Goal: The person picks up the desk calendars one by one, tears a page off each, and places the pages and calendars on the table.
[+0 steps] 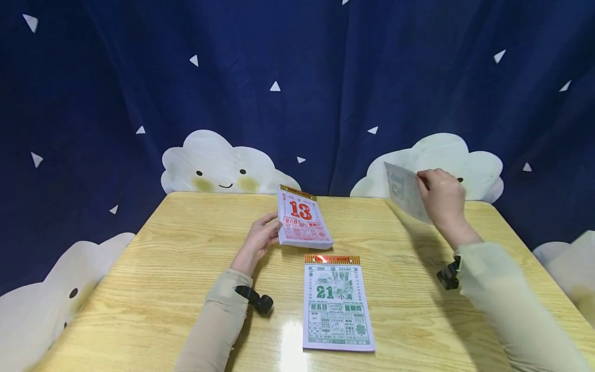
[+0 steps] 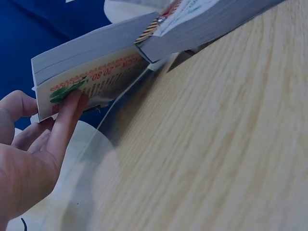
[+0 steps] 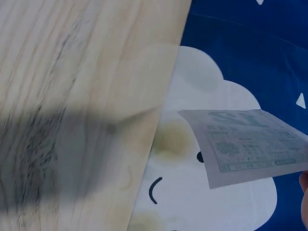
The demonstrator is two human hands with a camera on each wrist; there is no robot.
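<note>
On the left, my left hand grips the side of a thick tear-off calendar with a red 13 on its top page. It is held tilted; in the left wrist view fingers press against its printed backing. At the right, my right hand pinches a loose calendar sheet by its edge, raised above the table. Faint green print shows on the sheet in the right wrist view. A second tear-off calendar, with a green 21, lies flat nearer to me.
A wood-grain table lies beneath both hands. Behind it hangs a dark blue curtain with white triangles and smiling clouds, meeting the table's far edge. Each wrist carries a small black camera on a strap.
</note>
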